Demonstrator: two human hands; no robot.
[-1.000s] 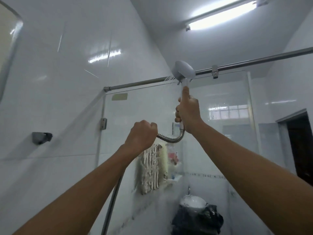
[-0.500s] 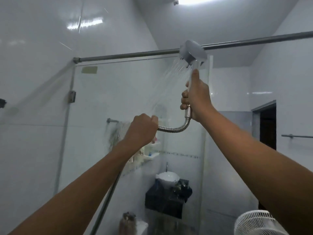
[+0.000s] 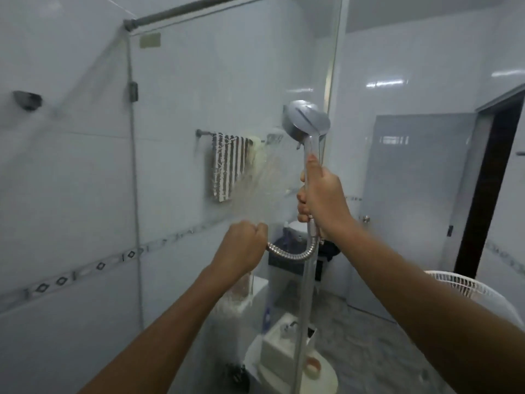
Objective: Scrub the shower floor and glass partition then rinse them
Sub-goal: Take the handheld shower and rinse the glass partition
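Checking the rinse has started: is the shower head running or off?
Running. A spray of water fans from the shower head, gripped by the right hand, onto the glass partition; the left hand grips the hose.

We stood in a home bathroom: glossy white wall tiles (image 3: 71, 194), a glass partition (image 3: 227, 81), a striped towel (image 3: 227, 166) hung on a rail (image 3: 203, 133), a toilet (image 3: 277, 348) beyond the glass and a grey door (image 3: 412, 194).

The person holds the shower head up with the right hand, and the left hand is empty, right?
Not quite. The right hand does hold the shower head up, but the left hand is not empty: it grips the metal hose. The head view shows this.
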